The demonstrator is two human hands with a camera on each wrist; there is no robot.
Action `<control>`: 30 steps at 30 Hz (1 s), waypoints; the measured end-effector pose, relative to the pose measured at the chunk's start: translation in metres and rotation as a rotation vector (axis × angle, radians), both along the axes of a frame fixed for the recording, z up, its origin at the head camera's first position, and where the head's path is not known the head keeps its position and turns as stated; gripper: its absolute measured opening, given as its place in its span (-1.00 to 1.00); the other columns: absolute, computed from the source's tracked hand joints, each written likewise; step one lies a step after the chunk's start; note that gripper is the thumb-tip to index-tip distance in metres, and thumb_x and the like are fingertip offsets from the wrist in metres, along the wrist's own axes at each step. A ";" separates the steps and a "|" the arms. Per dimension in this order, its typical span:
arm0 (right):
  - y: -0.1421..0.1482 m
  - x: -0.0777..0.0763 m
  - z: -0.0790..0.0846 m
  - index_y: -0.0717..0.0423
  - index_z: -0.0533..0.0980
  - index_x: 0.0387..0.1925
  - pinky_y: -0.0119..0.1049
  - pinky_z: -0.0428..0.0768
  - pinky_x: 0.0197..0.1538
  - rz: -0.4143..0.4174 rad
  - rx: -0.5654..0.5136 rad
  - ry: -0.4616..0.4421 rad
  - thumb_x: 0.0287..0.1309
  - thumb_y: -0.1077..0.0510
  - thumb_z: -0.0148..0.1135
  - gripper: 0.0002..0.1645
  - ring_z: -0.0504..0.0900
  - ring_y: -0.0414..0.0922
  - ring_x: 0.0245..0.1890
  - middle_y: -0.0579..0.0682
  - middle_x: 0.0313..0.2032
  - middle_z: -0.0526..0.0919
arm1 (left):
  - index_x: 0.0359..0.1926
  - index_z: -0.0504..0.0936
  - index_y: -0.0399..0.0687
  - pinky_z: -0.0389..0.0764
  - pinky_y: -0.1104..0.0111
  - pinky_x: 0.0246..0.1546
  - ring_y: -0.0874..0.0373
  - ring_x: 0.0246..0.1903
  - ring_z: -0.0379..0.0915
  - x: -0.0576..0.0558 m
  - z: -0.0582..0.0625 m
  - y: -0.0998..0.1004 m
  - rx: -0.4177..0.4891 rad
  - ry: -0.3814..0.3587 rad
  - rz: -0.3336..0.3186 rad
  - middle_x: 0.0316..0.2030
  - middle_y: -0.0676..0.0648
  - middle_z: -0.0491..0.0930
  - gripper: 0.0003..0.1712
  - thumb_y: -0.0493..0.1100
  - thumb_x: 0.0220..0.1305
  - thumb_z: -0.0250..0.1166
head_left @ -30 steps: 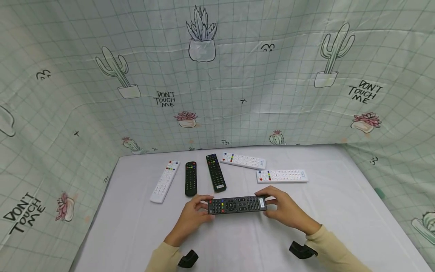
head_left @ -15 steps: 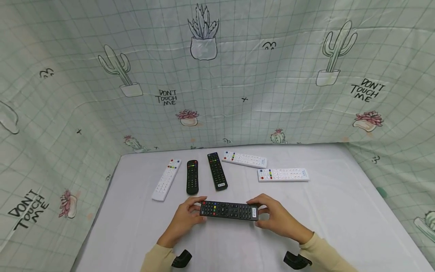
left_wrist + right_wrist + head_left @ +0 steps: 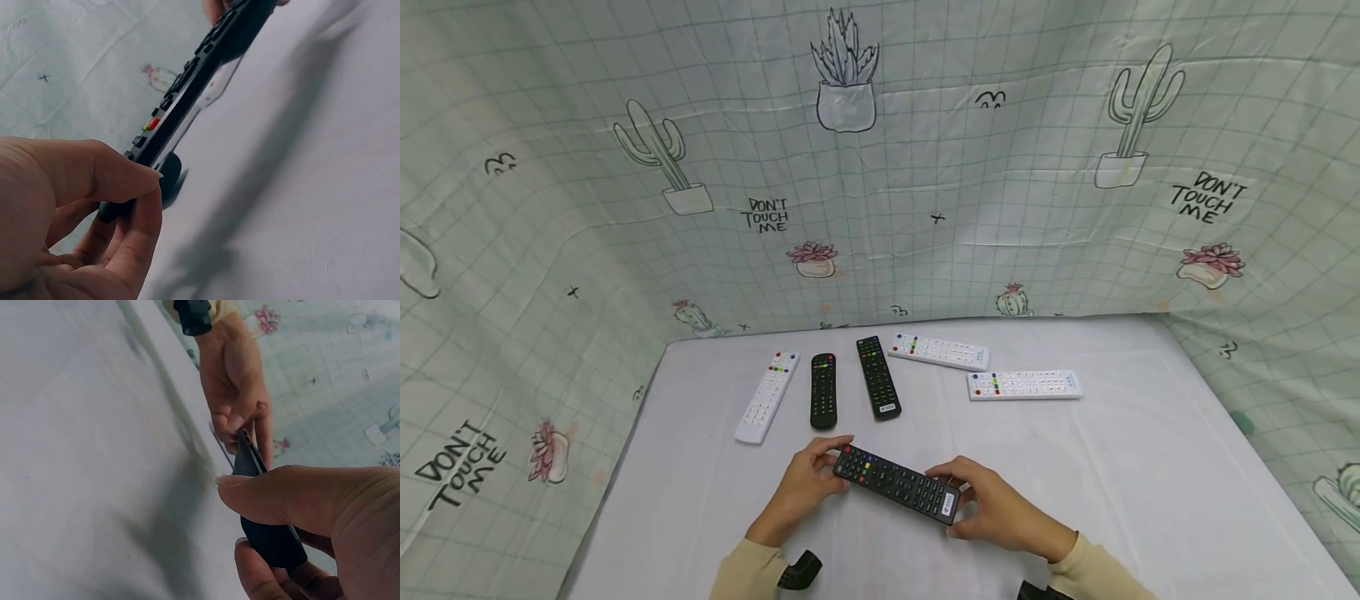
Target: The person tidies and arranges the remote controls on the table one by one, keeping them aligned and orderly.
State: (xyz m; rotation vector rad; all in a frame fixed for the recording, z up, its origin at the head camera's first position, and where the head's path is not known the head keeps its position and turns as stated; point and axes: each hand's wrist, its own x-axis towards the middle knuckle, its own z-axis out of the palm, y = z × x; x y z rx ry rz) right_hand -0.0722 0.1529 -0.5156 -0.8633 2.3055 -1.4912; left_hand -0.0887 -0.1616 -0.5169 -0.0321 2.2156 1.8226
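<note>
Both hands hold one black remote control by its two ends, with the button side up in the head view. The left hand pinches the end with the red button between thumb and fingers. At the other end, by a white label, the right hand grips it the same way. It slants, its right end nearer the body. In the left wrist view the remote's edge stands above the cloth, which carries its shadow. The right wrist view shows the thumb laid across the remote's dark end.
Farther back on the white table lie two black remotes, one upright and one slanted. White remotes lie at the left, the back and the right. A patterned cloth walls the back and sides.
Both hands have brought the black remote leftward and nearer the body. Its right end has swung toward the body, so it has gone from nearly level to slanted. The other remotes have stayed put.
</note>
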 end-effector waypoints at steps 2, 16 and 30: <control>-0.002 0.003 -0.003 0.26 0.51 0.29 -0.31 0.71 -0.06 0.015 -0.018 -0.004 -0.12 0.42 0.61 -0.15 0.55 -0.25 -0.03 0.12 0.10 0.64 | 0.33 0.57 -0.36 0.54 0.51 -0.28 0.10 -0.11 0.50 0.000 -0.001 0.000 0.000 0.004 0.001 0.21 -0.29 0.48 -0.20 -0.61 -0.06 0.32; -0.017 0.018 -0.009 0.39 0.43 0.32 -0.36 0.72 -0.21 0.034 -0.015 -0.057 -0.19 0.58 0.40 -0.11 0.58 -0.30 -0.11 0.01 -0.06 0.63 | 0.31 0.61 -0.35 0.51 0.53 -0.29 0.10 -0.09 0.49 -0.002 -0.009 0.009 -0.045 0.052 0.007 0.21 -0.29 0.51 -0.23 -0.61 -0.04 0.25; -0.034 0.029 -0.018 0.39 0.39 0.35 -0.39 0.70 -0.31 0.011 -0.082 -0.189 -0.26 0.60 0.40 -0.02 0.51 -0.39 -0.21 -0.04 -0.12 0.55 | 0.24 0.67 -0.31 0.58 0.49 0.00 -0.03 0.11 0.50 -0.012 -0.016 0.017 -0.112 0.112 -0.025 0.22 -0.28 0.57 -0.42 -0.51 0.13 0.36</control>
